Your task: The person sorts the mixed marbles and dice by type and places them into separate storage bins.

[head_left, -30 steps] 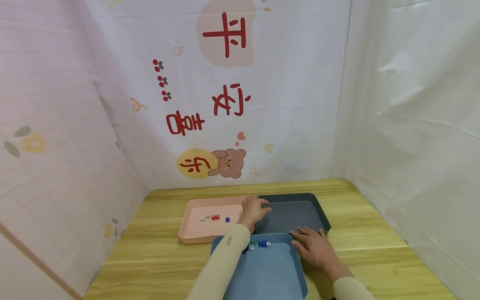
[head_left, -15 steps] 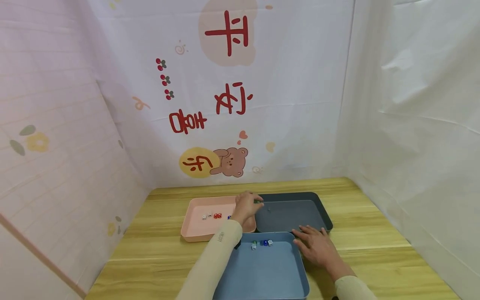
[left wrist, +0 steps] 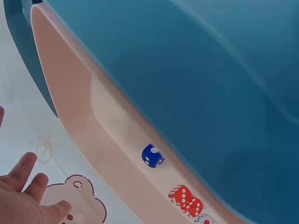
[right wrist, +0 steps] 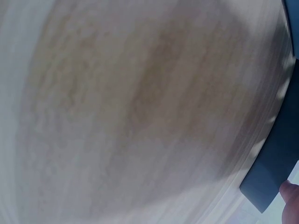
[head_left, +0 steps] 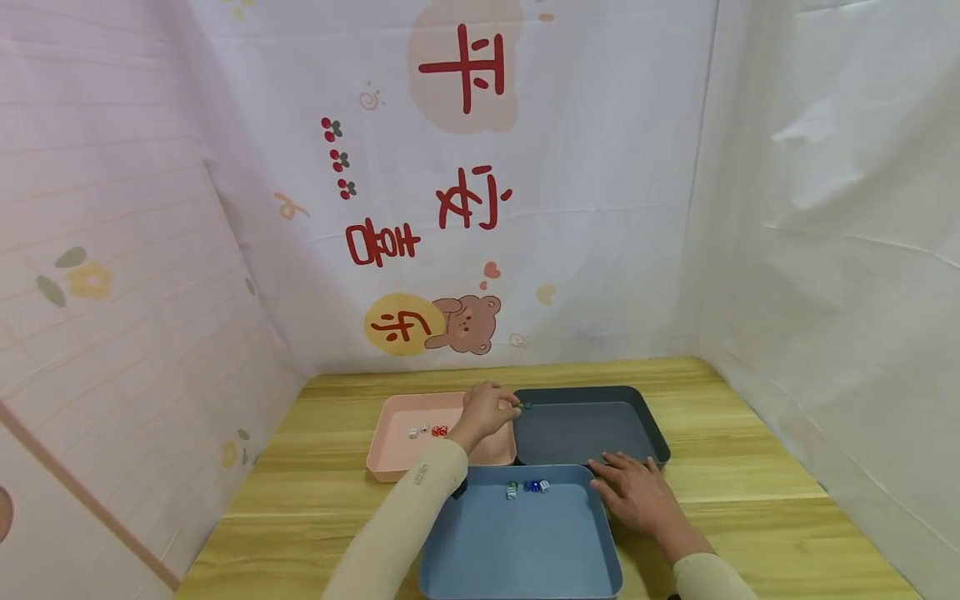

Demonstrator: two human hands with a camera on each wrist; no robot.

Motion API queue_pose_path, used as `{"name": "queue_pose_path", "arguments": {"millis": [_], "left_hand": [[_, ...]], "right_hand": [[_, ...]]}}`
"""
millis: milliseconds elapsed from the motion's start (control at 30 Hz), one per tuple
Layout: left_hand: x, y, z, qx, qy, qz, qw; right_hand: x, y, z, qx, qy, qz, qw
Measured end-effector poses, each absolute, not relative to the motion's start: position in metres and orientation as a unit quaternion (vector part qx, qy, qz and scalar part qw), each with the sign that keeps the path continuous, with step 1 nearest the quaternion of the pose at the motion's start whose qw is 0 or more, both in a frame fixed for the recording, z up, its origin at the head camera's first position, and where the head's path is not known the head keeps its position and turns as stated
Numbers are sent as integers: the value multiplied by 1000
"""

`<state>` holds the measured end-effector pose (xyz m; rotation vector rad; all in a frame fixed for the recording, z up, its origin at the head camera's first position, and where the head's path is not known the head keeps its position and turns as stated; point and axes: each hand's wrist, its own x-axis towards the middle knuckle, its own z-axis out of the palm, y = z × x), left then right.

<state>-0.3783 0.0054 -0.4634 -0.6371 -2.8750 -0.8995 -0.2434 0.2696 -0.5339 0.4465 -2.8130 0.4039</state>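
Note:
My left hand (head_left: 487,410) hovers over the right side of the pink tray (head_left: 397,462), fingers toward the dark tray (head_left: 651,425). By its fingertips, small green dice (head_left: 527,406) show at the dark tray's left corner; their number is unclear. In the left wrist view the left hand (left wrist: 25,200) has its fingers apart, with nothing seen between them. My right hand (head_left: 633,493) rests at the dark tray's front edge, fingers extended. Inside the pink tray lie white dice (head_left: 413,433), red dice (left wrist: 186,200) and a blue die (left wrist: 153,156), hidden in the head view.
A blue tray (head_left: 517,550) stands nearest, with several dice (head_left: 536,486) along its far side, green, blue and white among them. All three trays sit close together on a wood-grain table (head_left: 750,467). White printed cloth (head_left: 585,167) hangs behind and at both sides.
My left hand has drawn back a little to the left from over the dark tray. Small green dice now show by the fingertips. My right hand stays at the tray edge.

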Motion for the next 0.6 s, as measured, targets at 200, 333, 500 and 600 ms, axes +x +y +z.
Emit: {"name": "queue_pose_path", "arguments": {"millis": [200,333,500,600], "left_hand": [[-373,-2,-461,-218,-926,-308,20],[-369,-7,-463,-235,-918,-319,21],[-361,-14,-464,-255,-912,-322,13],[-355,-18,-465,-266,-908,-323,8]], "right_hand": [[-244,271,-533,151,-971,140,122],[-245,271,-533,148,-973,136,116],[-245,270,-532,149,-972,136,121],[-245,270,-533,150,-971,140,124]]}}
